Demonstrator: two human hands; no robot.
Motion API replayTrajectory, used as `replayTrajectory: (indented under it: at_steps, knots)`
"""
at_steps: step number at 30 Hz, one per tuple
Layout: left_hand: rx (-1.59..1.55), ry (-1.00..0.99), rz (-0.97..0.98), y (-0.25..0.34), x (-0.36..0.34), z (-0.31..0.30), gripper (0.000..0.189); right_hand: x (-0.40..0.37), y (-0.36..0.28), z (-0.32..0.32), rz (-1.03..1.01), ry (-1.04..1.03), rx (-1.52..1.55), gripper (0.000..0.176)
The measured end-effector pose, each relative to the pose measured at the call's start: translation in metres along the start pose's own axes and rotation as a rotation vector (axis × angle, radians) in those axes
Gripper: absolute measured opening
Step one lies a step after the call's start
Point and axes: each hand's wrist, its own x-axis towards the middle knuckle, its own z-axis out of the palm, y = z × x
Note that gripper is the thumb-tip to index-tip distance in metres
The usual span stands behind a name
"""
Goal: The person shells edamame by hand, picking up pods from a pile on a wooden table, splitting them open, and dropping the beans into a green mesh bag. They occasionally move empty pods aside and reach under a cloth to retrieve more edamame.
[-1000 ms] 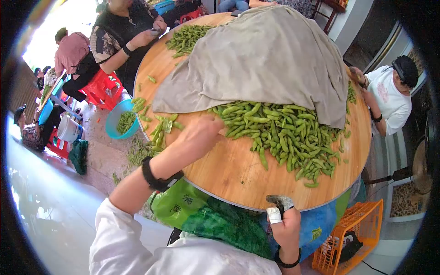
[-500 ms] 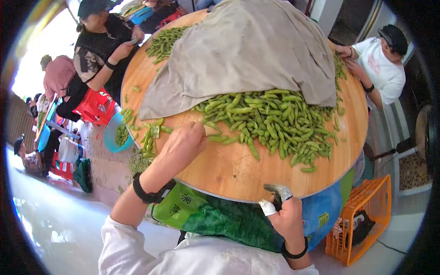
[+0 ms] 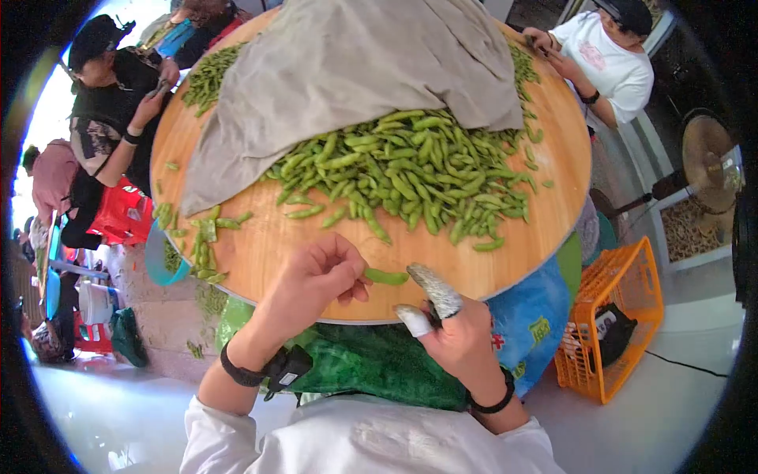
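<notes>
My left hand (image 3: 308,284) pinches one green soybean pod (image 3: 387,276) between thumb and fingers, above the near edge of the round wooden table (image 3: 260,257). Close by on the right is my right hand (image 3: 462,336), its thumb and index finger wrapped in white and greyish coverings and held apart. The index fingertip is right at the pod's free end, with the thumb a little below. A large heap of soybean pods (image 3: 410,178) lies beyond both hands, partly under a grey-beige cloth (image 3: 363,63).
Smaller pods (image 3: 204,254) lie at the table's left edge, above a turquoise basin (image 3: 163,267). A green bag (image 3: 371,363) hangs below the near edge. An orange crate (image 3: 608,316) and a fan (image 3: 708,162) are right. One person (image 3: 118,110) works left, another (image 3: 604,59) right.
My left hand has drawn back from the heap with a pod in it. My right hand has risen to meet it at the table edge. The view has shifted.
</notes>
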Motion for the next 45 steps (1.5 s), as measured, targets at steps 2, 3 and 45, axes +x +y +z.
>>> replayTrajectory:
  at_steps: [2, 3, 45]
  knots:
    - [-0.043, -0.044, -0.029, -0.009, 0.000, 0.007, 0.011, -0.005, 0.004, 0.001, -0.016, 0.004, -0.027, 0.042]
    - [-0.070, -0.072, -0.048, -0.012, 0.001, 0.010, 0.011, -0.005, 0.005, 0.000, -0.035, 0.044, -0.052, 0.041]
    - [-0.184, -0.217, 0.381, -0.041, 0.004, 0.018, 0.013, -0.016, -0.005, -0.004, 0.596, -0.311, 0.879, 0.014]
